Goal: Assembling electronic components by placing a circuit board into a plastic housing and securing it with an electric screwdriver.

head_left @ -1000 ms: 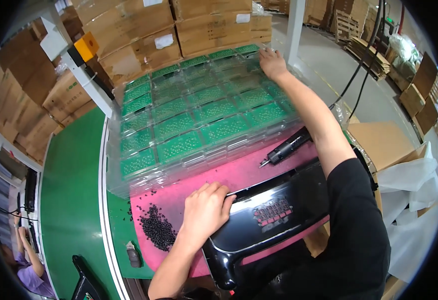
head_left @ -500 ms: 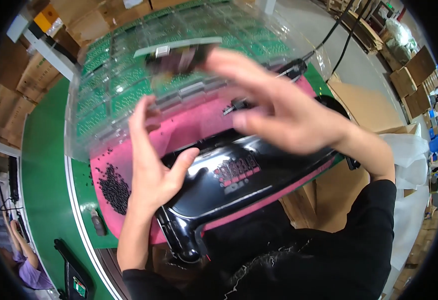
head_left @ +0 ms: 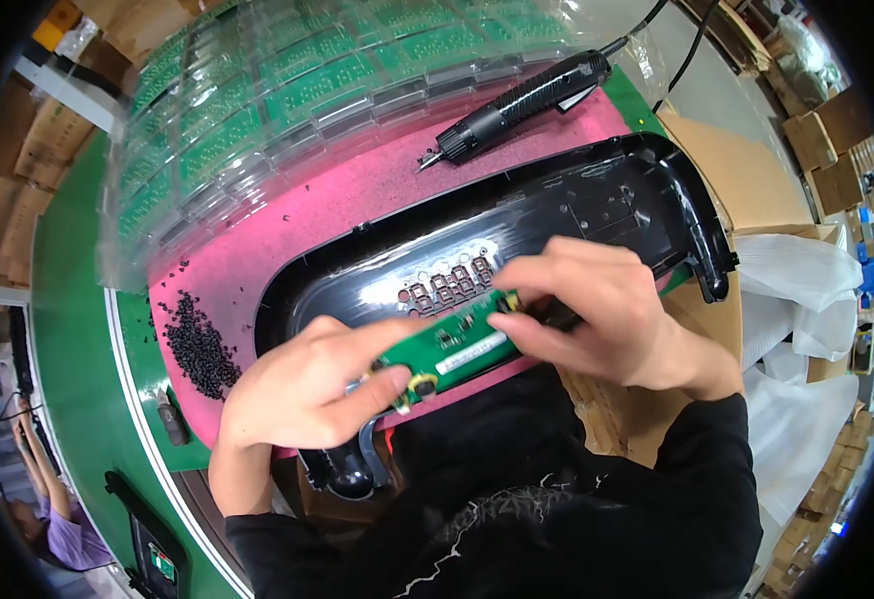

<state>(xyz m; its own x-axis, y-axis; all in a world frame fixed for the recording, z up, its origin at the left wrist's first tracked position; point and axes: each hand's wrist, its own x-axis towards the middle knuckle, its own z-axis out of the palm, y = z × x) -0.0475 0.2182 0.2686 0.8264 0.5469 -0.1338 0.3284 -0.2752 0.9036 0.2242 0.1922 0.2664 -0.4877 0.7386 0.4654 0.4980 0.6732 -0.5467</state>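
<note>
Between my two hands a green circuit board (head_left: 451, 344) is tilted, with a white label strip and small parts on its upper face. My left hand (head_left: 322, 384) pinches its left end by thumb and fingers. At the other end, my right hand (head_left: 597, 314) grips it the same way. Under the board lies a black plastic housing (head_left: 597, 205), its hollow inner side up, with digit-shaped cutouts near its middle. Beyond the housing an electric screwdriver (head_left: 522, 108) rests on the pink mat (head_left: 287, 235).
Clear plastic trays (head_left: 287, 90) of green boards stand at the back. A heap of small black screws (head_left: 195, 344) lies on the mat's left, near a small dark tool (head_left: 171, 419). Another black housing (head_left: 147, 539) is at lower left. A co-worker's purple sleeve (head_left: 75, 539) shows beyond.
The board has come from above the trays down over the housing, and both hands now grip it. The housing has been turned from its glossy outer face to its hollow inner side.
</note>
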